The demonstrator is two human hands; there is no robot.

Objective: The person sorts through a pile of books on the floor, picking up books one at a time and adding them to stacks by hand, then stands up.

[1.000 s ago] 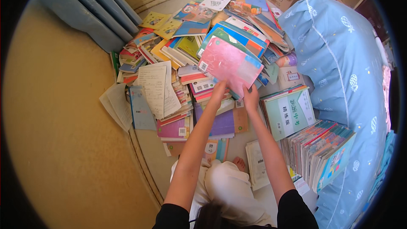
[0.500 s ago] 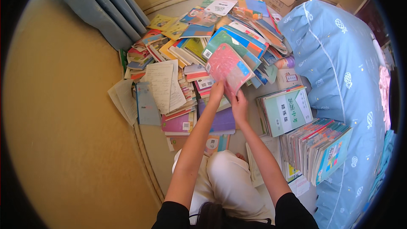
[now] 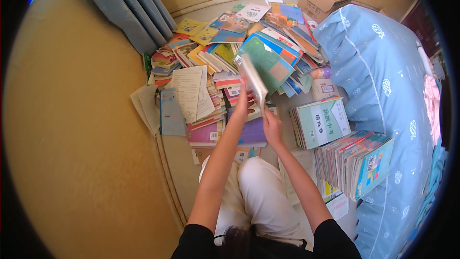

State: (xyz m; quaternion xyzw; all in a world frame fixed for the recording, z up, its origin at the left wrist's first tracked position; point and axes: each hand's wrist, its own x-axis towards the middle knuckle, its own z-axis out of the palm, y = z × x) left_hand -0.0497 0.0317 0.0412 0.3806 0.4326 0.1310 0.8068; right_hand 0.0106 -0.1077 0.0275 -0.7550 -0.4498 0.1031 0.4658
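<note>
Both my hands hold one book [image 3: 255, 82], turned edge-on so that its pale page edges show. My left hand [image 3: 243, 100] grips its left side, with the fingers curled behind it. My right hand [image 3: 272, 127] pinches its lower end. Just behind the held book lies a large green book [image 3: 266, 62] on a wide, jumbled heap of books [image 3: 225, 52]. Below my hands a purple book [image 3: 252, 132] lies flat on the floor, partly covered by my left forearm.
To the right stand a stack of green-covered books [image 3: 320, 123] and a tight row of thin books [image 3: 352, 163]. A blue pineapple-print cloth [image 3: 369, 72] hangs beside them. Loose written sheets [image 3: 189, 93] lie on the left, near the wall [image 3: 86, 129]. A cardboard box [image 3: 323, 0] sits at the back.
The held book has turned from showing its pink cover to standing edge-on. My left hand has shifted up along its side. The whole view has moved slightly.
</note>
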